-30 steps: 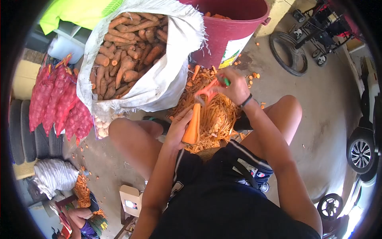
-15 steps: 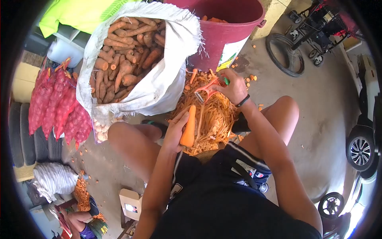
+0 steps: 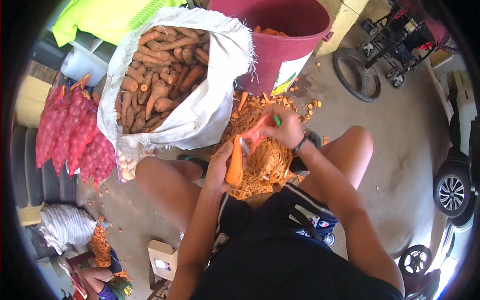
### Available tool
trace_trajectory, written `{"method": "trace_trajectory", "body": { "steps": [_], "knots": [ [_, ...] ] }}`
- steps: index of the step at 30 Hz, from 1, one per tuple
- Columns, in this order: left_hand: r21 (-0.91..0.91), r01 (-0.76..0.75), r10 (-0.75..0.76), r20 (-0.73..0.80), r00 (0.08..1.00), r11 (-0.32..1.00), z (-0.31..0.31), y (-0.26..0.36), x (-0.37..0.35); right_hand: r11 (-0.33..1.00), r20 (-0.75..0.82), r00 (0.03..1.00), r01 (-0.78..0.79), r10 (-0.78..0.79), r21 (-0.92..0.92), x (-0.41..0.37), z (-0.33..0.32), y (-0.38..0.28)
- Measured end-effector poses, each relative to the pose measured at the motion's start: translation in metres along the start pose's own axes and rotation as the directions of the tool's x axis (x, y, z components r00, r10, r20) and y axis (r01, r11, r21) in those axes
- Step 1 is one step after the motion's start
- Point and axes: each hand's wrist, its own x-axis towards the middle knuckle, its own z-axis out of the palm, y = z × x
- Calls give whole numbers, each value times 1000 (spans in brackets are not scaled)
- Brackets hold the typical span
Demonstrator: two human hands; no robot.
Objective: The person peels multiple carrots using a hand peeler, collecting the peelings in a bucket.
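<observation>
My left hand (image 3: 221,163) is closed around a peeled, bright orange carrot (image 3: 234,162), its narrow end pointing up and away from me. In my right hand (image 3: 287,129) is an orange-red peeler (image 3: 256,132), blurred by motion, with a bit of green showing at the fingers. The peeler's head is right beside the carrot's upper part. Below both hands lies a heap of carrot peelings (image 3: 267,167) between my knees. Ahead on the left stands a white woven sack (image 3: 212,117) full of unpeeled carrots (image 3: 160,90).
A maroon bucket (image 3: 267,60) with carrots inside stands behind the heap. Carrot ends (image 3: 312,104) are scattered on the floor. Red net bags of onions (image 3: 70,132) hang at left. Another person's leg (image 3: 97,277) shows lower left. A loose tire (image 3: 357,75) lies at upper right.
My right hand has brought the peeler down and left, from above the heap to beside the carrot. My left hand keeps the carrot in nearly the same place.
</observation>
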Motion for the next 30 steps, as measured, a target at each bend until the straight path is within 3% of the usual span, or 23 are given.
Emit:
{"method": "trace_trajectory", "body": {
  "steps": [1, 4, 7, 10, 13, 14, 16, 18, 22, 24, 30],
  "knots": [
    [29, 11, -10, -47, 999, 1000, 5, 2, 0, 995, 69, 997, 20, -26, 98, -7, 4, -7],
    [117, 62, -43, -159, 986, 991, 7, 0, -3, 983, 118, 976, 180, -181, 21, -12, 5, -14],
    [205, 84, -60, -122, 991, 975, 13, 1, -12, 960, -53, 988, 130, -148, -246, 15, -12, 18],
    [54, 81, -80, -21, 997, 995, 4, 0, -7, 985, -76, 996, -50, 38, -163, 23, -17, 22],
    [74, 92, -83, -118, 989, 993, 10, 6, 0, 984, 103, 979, 172, -175, 39, -7, 0, -12],
    [67, 91, -76, -202, 976, 994, 24, 6, -3, 980, 105, 975, 197, -193, -25, -4, 1, -12],
    [128, 144, -119, -185, 975, 981, 13, 2, -7, 966, 103, 974, 216, -203, -142, -10, 0, -7],
    [163, 213, -192, -137, 972, 963, -3, -6, -10, 978, 30, 999, 28, -22, -206, 14, -12, 19],
    [207, 149, -111, -187, 976, 967, 10, -4, -4, 925, 2, 997, -66, 72, -375, 18, -16, 37],
    [235, 135, -74, -252, 965, 962, 9, -2, -2, 926, 155, 979, -67, 134, -372, 1, -5, 28],
    [714, -53, 231, -154, 961, 699, 0, -11, -1, 951, 351, 924, -36, 149, -307, -37, 23, -20]
  ]
}}
